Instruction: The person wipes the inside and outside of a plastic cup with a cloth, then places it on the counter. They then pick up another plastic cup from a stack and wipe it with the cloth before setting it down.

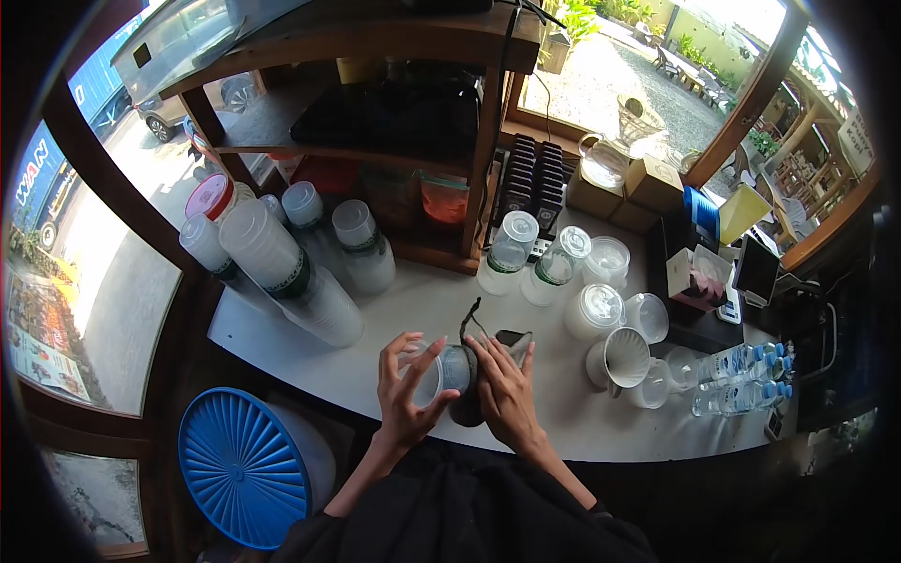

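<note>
My left hand [405,399] is curled around a clear plastic cup [456,368] tipped on its side above the counter. Against the cup's other end lies my right hand [507,392], its fingers held together over a dark, pouch-like piece [467,409]. A dark cord [466,324] sticks up from that piece, and a grey-black flap [512,340] shows beyond the right fingers. Much of the dark piece is hidden under the right hand, so I cannot tell exactly what it is.
Tall stacks of clear cups [324,305] stand left on the white counter [413,291]. Upturned glasses [513,246], lidded tubs [594,312], a ribbed white dripper [626,358] and water bottles [737,399] are to the right. A blue-lidded bin [239,469] stands below left; wooden shelves [375,38] rise behind.
</note>
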The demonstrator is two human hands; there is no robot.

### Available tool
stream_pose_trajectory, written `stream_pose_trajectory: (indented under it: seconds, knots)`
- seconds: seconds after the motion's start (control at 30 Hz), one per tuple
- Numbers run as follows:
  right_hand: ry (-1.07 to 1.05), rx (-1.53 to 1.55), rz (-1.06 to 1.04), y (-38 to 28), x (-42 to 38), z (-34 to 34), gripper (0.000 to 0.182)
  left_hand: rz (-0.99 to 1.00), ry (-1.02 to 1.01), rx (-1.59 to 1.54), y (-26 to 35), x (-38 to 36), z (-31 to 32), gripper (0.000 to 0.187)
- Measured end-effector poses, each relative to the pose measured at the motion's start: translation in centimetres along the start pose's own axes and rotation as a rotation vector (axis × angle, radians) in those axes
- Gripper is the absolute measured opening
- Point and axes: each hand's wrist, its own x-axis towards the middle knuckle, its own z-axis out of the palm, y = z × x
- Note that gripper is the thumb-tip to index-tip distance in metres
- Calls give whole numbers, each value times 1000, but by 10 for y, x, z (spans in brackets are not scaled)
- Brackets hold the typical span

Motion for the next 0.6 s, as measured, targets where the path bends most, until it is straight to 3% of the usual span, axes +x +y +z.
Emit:
stream_pose_trajectory:
  seconds: [0.17,0.23,0.3,0.37,0.43,0.5,0.6]
  knots:
    - [201,250,-366,-9,-6,15,51,-103,101,-271,-7,-3,8,68]
    - [240,407,-304,2,-8,11,51,-76,186,-245,-10,-4,5,69]
    - [280,52,-193,9,-5,1,49,-117,196,-317,-7,-3,5,75]
    - [267,-109,-114,7,-3,-4,43,-128,155,-333,-5,-4,7,77]
    - [240,-57,-80,-1,2,4,42,-105,68,-313,1,-6,13,77]
    - [265,15,-128,-20,8,10,43,-130,33,-307,4,-7,19,77]
    - [311,-80,-241,-30,10,16,48,-173,138,-381,6,-1,13,77]
